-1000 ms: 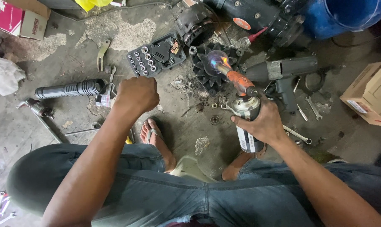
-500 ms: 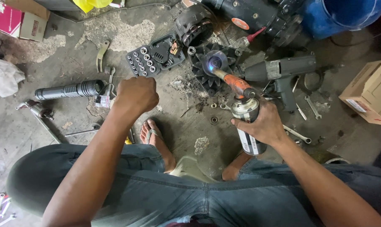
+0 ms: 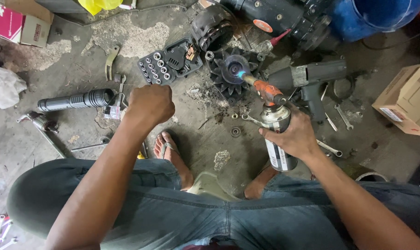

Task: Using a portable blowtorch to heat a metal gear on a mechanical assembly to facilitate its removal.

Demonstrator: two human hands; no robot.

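Note:
My right hand grips a silver gas canister topped by an orange torch head. The torch nozzle points at the hub of a dark finned rotor part lying on the concrete floor, and a blue flame glows there. My left hand hangs above the floor as a closed fist, left of the rotor; I cannot see anything inside it. Small rings and a bearing lie on the floor between the hands. My sandalled feet show below.
An open black socket set lies behind the left fist. A black cylinder and wrenches lie at the left, a grey impact wrench and spanners at the right. Cardboard boxes flank the scene; a blue drum stands at the back.
The flame at the rotor hub has turned from orange-yellow to a small blue glow. Both hands have stayed nearly in place.

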